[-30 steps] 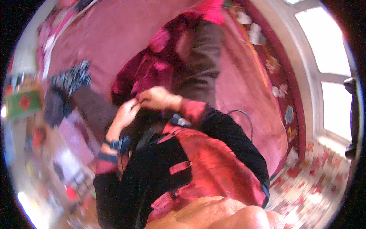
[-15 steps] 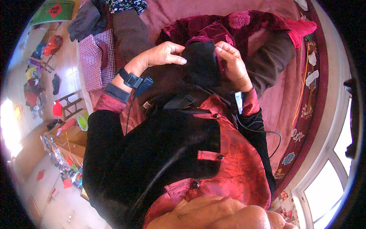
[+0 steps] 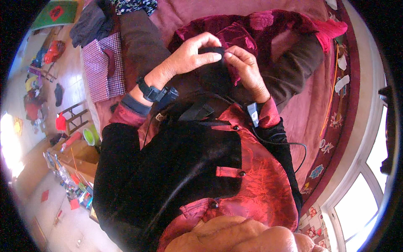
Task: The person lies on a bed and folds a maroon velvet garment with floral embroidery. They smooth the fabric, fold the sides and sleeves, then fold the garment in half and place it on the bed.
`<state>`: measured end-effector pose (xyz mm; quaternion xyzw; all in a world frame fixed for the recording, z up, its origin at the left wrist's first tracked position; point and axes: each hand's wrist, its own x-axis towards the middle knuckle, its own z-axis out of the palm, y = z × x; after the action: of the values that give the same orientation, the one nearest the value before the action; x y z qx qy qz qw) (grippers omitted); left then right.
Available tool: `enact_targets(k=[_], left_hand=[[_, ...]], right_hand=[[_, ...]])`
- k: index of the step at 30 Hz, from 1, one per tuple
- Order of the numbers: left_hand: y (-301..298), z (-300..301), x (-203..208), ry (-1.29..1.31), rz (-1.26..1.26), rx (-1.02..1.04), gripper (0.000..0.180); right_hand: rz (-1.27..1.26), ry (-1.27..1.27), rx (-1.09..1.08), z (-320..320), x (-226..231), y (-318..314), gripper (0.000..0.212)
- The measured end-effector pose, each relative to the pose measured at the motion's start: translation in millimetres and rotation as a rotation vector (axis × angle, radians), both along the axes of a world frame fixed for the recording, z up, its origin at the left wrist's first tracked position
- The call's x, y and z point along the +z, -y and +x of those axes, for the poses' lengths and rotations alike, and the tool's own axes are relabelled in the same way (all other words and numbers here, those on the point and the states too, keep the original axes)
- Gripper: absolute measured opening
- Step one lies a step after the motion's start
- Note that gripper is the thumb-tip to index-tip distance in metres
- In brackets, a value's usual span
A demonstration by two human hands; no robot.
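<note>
A magenta velvet garment [image 3: 239, 37] with a rose pattern lies bunched over my lap, its far side trailing to the right. Black cloth [image 3: 211, 49], joined or lying next to the garment's magenta edge, is gathered up between my hands. My left hand [image 3: 193, 54] has thumb and fingers closed on this cloth from the left. Right beside it, my right hand [image 3: 247, 71] pinches the cloth's edge, the fingertips of both hands nearly touching. The lower part of the cloth blends into my dark trousers [image 3: 289, 71], so its outline is hard to make out.
I sit on a pink bedspread [image 3: 308, 122]. Checked folded cloth [image 3: 98, 73] and a dark grey garment [image 3: 90, 29] lie on the left. A black cable [image 3: 304, 153] loops from my right wrist. Beyond the bed stand a small rack [image 3: 77, 117] and a green bowl [image 3: 89, 136].
My hands have come closer together, and the left has moved right and slightly up. The black cloth, spread out earlier, is now gathered between my fingertips.
</note>
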<state>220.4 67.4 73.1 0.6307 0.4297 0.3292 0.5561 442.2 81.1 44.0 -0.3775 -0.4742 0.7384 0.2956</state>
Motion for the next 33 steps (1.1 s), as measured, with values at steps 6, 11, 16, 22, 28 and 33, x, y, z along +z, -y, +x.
enact_targets(k=[6, 11, 16, 22, 28, 33], left_hand=[[16, 7, -4, -0.06, -0.203, -0.083, 0.017], [24, 6, -8, 0.135, -0.356, -0.076, 0.017], [18, 5, -9, 0.202, -0.343, -0.078, 0.019], [22, 2, -15, 0.162, -0.428, -0.121, 0.024], [34, 0, -18, 0.157, -0.469, -0.133, 0.027], [30, 2, -22, 0.246, -0.408, -0.076, 0.024]], right_hand=[[0.093, 0.043, 0.152, 0, 6, 10, 0.014], [-0.075, -0.034, 0.268, 4, 13, 9, 0.011], [-0.103, -0.098, 0.329, 4, 14, 3, 0.009], [-0.063, -0.031, 0.329, 4, 5, 8, 0.011], [-0.024, 0.011, 0.435, 3, 1, 5, 0.012], [-0.111, -0.061, 0.475, -3, 5, 2, 0.015]])
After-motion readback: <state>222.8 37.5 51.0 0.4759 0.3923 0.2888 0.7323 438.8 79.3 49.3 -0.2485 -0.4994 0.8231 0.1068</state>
